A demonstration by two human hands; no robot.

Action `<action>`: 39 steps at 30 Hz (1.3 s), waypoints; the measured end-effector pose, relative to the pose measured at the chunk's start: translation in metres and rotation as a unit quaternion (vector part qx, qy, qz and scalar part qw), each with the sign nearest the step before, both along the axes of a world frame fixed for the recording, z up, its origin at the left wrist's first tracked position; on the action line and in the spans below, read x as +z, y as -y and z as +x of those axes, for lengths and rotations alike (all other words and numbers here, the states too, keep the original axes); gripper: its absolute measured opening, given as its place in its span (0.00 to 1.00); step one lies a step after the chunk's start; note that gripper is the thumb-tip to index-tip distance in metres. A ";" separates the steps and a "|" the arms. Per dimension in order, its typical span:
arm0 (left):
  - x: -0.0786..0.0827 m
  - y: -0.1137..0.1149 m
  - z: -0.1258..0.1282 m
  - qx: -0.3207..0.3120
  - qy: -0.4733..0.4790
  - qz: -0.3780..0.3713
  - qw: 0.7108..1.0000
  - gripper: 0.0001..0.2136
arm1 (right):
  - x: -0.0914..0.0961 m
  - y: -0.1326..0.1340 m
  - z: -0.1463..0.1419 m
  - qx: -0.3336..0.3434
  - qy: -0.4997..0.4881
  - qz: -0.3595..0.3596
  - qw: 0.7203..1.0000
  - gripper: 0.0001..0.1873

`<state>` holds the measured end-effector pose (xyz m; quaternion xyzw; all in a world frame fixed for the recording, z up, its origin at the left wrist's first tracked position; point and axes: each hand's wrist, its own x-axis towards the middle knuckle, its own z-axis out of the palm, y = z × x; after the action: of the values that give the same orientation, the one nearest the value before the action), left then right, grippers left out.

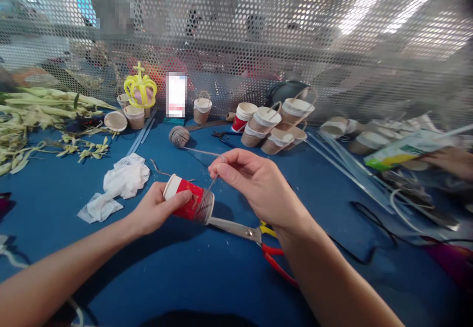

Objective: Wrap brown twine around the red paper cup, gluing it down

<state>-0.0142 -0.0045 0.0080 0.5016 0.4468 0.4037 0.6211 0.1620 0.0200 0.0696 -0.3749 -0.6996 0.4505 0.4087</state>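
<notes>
My left hand [157,207] is closed around a red and white paper cup [187,202], which lies tilted on its side above the table. Grey-brown yarn [205,205] is wound around the cup's end on the right. Just right of the cup, my right hand [246,176] pinches the strand running from those windings. From there the strand stretches back to a yarn ball [179,136] on the table. Scissors [244,231] with red and yellow handles lie beneath my right wrist, their blades pointing toward the cup.
Crumpled white tissue [125,181] lies left of the cup. Several twine-wrapped cups [262,120] with handles stand behind. Pliers [223,135], clear sticks [354,174] and dried husks [44,107] are scattered about. A perforated metal screen [229,31] borders the back. Another person's hand [451,159] holds a packet at right.
</notes>
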 end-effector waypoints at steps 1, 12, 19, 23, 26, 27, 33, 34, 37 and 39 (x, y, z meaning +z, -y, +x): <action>0.000 -0.001 0.000 0.001 0.008 -0.010 1.000 0.13 | 0.001 0.000 0.000 -0.005 0.007 0.010 1.000 0.06; -0.008 -0.003 -0.003 -0.006 -0.002 -0.036 0.999 0.15 | 0.003 0.002 0.002 -0.024 0.041 0.059 0.997 0.06; -0.005 -0.002 -0.001 -0.022 -0.022 -0.015 0.999 0.15 | 0.001 0.001 0.004 -0.036 0.059 0.073 0.995 0.07; 0.000 0.002 0.002 -0.028 -0.027 -0.002 0.999 0.13 | -0.002 -0.003 0.003 -0.055 0.071 0.064 0.994 0.08; 0.002 0.004 0.004 -0.024 -0.026 -0.001 0.999 0.11 | -0.005 -0.006 0.002 -0.060 0.070 0.054 0.994 0.08; 0.003 0.005 0.004 -0.024 -0.025 -0.002 0.999 0.10 | -0.006 -0.007 0.002 -0.061 0.068 0.051 0.994 0.08; 0.005 0.008 0.005 -0.026 -0.017 -0.002 1.000 0.08 | -0.012 -0.013 0.001 -0.071 0.073 0.036 0.994 0.08; 0.005 0.009 0.005 -0.027 -0.015 -0.003 1.000 0.08 | -0.013 -0.013 0.001 -0.073 0.079 0.035 0.994 0.09; 0.003 0.010 0.003 -0.029 -0.005 -0.002 1.000 0.09 | -0.016 -0.015 0.001 -0.076 0.092 0.028 0.992 0.09; 0.002 0.011 0.002 -0.033 -0.006 0.008 0.999 0.10 | -0.017 -0.016 0.001 -0.074 0.096 0.023 0.992 0.09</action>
<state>-0.0118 -0.0150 0.0101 0.5234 0.4302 0.3843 0.6271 0.1628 0.0362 0.0524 -0.4576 -0.7161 0.3648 0.3803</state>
